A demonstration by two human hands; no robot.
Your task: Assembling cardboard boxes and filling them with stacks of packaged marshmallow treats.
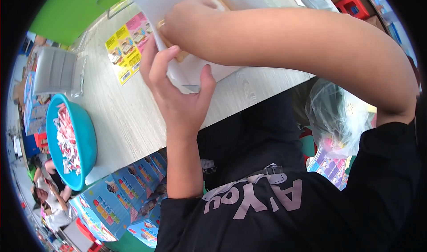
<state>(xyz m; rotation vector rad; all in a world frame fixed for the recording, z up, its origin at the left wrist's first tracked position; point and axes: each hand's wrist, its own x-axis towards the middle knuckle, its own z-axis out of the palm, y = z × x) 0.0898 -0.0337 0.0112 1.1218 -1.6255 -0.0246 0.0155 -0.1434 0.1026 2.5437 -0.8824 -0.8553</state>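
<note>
A translucent white plastic bin stands tilted at the table's near edge. My left hand grips its near left corner, fingers along the outer wall and thumb apart on the near side. Inside the bin my right hand is closed, its forearm crossing over the bin from the right. Under and around that hand show parts of a tan, wood-coloured rectangular piece. The right fingertips are hidden, so what they hold cannot be made out.
A yellow and pink printed sheet lies left of the bin. A teal basin of small wrapped packets stands at the table's left edge, near a clear plastic container. Blue printed cartons sit below; a clear bag hangs at right. Another person sits far left.
</note>
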